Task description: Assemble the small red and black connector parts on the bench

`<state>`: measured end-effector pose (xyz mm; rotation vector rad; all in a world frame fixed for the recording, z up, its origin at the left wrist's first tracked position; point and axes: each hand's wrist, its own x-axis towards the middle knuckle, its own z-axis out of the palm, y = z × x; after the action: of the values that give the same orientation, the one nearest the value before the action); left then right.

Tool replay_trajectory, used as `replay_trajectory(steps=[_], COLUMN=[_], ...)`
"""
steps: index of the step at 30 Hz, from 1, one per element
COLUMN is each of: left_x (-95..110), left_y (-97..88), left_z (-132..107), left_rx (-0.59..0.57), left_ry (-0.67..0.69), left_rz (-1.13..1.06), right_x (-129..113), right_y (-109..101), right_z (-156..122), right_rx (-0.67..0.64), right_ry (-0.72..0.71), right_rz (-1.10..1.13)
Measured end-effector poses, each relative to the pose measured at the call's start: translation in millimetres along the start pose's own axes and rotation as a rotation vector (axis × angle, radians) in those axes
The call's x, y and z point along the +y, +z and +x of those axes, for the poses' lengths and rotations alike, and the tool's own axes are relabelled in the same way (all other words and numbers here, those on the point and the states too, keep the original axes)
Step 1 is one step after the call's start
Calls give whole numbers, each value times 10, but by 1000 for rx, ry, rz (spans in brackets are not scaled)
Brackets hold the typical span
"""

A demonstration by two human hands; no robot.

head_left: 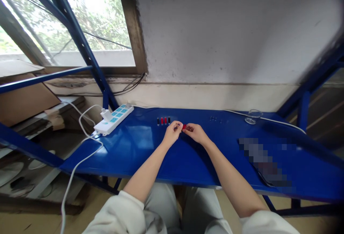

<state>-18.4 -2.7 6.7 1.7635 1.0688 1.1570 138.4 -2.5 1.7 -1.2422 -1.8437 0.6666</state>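
My left hand and my right hand meet just above the middle of the blue table. Between their fingertips is a small red piece, which both hands pinch from either side. Its exact kind is too small to make out, and the fingers cover part of it. Just left of my left hand, several small upright cylinders stand in a row: a black one at the left end, red ones in the middle, and another black one at the right end.
A white power strip with a plugged-in cord lies at the table's left. Tiny clear parts lie at the back right, near a clear round item and a white cable. A blurred-out dark flat object lies at right.
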Motion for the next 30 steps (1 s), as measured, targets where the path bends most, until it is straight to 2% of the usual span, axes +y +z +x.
replay_trajectory(steps=[3,5,7,10,19,30], left_x=[17,31,44,59,68,67], left_y=[-32,-51,-65,-84,-116,-122], left_z=[-7,-18,-31,-44,-34,-42], left_rx=[65,61,16,-52,-112,-135], left_ry=[76,112,133,152,140,146], left_rz=[275,447,573,690,771,762], right_x=[148,287,425,585,808,768], right_y=[-172,-300,-400,-469,-426,-414], right_z=[101,190,276,379,539,607], right_rx=[161,248,271,263,248,200], right_ry=[108,215,304,345,321,318], right_rz=[-143,-254,-354,-442,-485,-503])
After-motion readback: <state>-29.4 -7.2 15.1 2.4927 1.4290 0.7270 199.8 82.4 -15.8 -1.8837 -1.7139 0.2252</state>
